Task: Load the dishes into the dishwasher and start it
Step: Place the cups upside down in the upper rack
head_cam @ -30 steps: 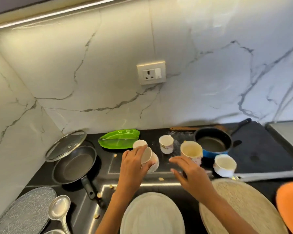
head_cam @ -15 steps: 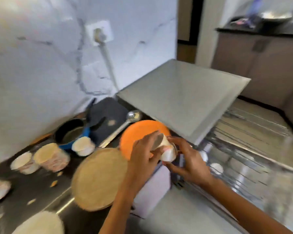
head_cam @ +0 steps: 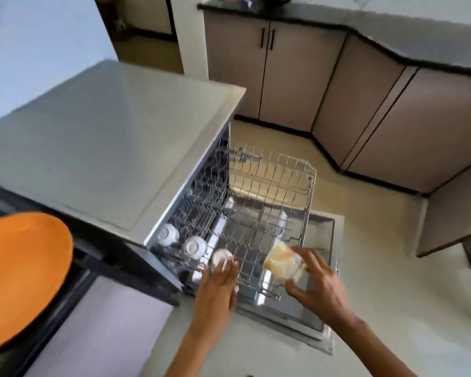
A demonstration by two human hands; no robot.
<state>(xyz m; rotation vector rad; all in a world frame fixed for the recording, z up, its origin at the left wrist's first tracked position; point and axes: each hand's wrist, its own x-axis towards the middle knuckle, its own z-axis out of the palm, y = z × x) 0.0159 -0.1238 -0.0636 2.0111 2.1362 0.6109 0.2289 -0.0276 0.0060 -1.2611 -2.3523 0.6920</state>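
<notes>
White cups are mid-loading: over the pulled-out upper rack point(head_cam: 269, 186), the left hand point(head_cam: 218, 284) grips a small cup point(head_cam: 221, 257) beside two upturned cups point(head_cam: 193, 246), the right hand point(head_cam: 316, 281) holds a larger cup point(head_cam: 282, 263), each probably needing inverting onto the tines.

We look down on a pale cream tiled floor point(head_cam: 365, 240). Along the far and right sides run taupe flat-fronted base cabinets point(head_cam: 288, 72) with slim dark handles, under a black stone countertop point(head_cam: 392, 47). At far left stands a pale blue-white wall point(head_cam: 38, 39), with a dark doorway point(head_cam: 144, 25) beside it.
</notes>
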